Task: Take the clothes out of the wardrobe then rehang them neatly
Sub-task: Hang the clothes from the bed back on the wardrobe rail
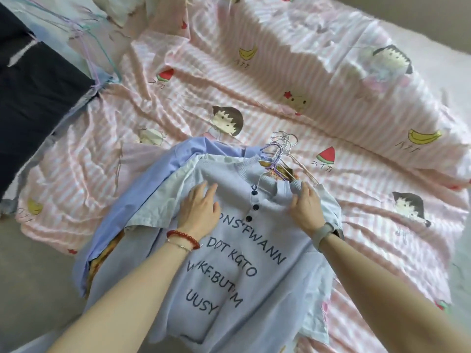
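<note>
A pale blue knit top (pixel 257 263) with dark buttons and printed letters lies on top of a stack of clothes on the bed. Under it lie a white garment (pixel 175 189) and a lilac-blue shirt (pixel 158 171). A bunch of wire hangers (pixel 280 151) sticks out at the necks of the stack. My left hand (pixel 200 208) rests flat on the top's left chest, fingers straight. My right hand (pixel 304 206) pinches the top's collar at its right shoulder, just below the hangers.
The bed carries a pink striped sheet (pixel 331 118) with cartoon prints. Dark navy clothes (pixel 33 90) lie at the far left with pastel hangers (pixel 94 47) beside them. Grey floor (pixel 33 289) shows at lower left.
</note>
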